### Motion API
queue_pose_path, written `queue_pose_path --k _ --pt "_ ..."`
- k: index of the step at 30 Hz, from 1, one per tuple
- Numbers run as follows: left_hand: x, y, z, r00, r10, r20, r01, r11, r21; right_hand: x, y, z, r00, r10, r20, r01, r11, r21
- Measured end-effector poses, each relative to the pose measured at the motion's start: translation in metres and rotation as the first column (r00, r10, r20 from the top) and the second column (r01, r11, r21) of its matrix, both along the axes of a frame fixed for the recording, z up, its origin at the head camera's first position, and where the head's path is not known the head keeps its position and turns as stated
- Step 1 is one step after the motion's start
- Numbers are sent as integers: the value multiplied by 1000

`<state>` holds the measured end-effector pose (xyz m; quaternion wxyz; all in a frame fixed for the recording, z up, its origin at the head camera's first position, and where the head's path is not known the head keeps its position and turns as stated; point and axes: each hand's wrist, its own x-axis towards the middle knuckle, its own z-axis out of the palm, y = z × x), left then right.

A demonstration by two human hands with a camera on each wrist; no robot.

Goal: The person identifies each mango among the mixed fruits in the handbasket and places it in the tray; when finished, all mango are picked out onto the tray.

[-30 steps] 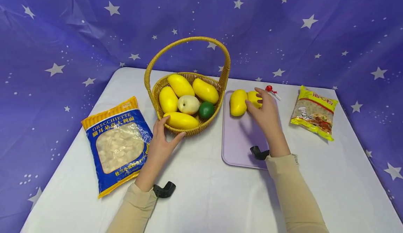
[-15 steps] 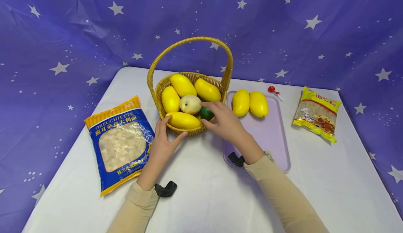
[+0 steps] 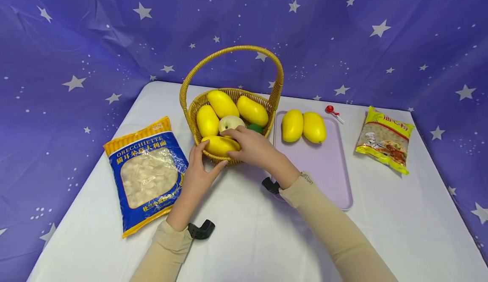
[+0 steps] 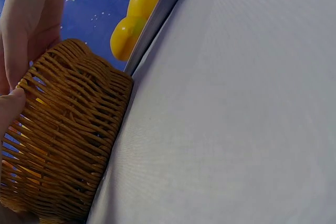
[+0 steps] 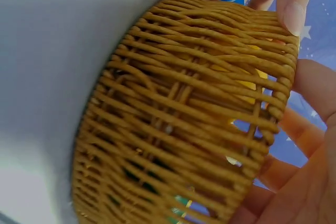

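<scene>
In the head view, a wicker basket with a tall handle holds several yellow mangoes, a pale pear-like fruit and a dark green fruit. My left hand holds the basket's front left end, thumb and fingers spread around its side. Reaching over the front rim, my right hand grips the right end of the front mango between thumb and fingers. That mango lies low inside the basket. Woven wicker hides much of the contents in both wrist views; the right wrist view shows the left thumb at the rim.
A lilac tray right of the basket bears two mangoes side by side. A red lollipop lies by its far edge. A yellow bag is at the far right. On the left lies a blue orecchiette bag.
My right hand has moved left from the mangoes on the tray, over the green fruit, to the front mango in the basket. The left hand has stayed on the basket.
</scene>
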<state>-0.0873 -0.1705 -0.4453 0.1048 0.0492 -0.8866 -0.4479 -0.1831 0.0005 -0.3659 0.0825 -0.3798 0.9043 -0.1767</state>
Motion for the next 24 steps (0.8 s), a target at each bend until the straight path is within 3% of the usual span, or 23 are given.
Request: queue_pose_path --k 12,24 --pt "0 0 -1 1000 5 -7 -5 1000 -11 -3 -21 3 999 5 -32 1 981 192" --pt "-1 0 -2 1000 9 13 -9 1000 -12 -8 -20 0 1000 9 1 -9 983 182"
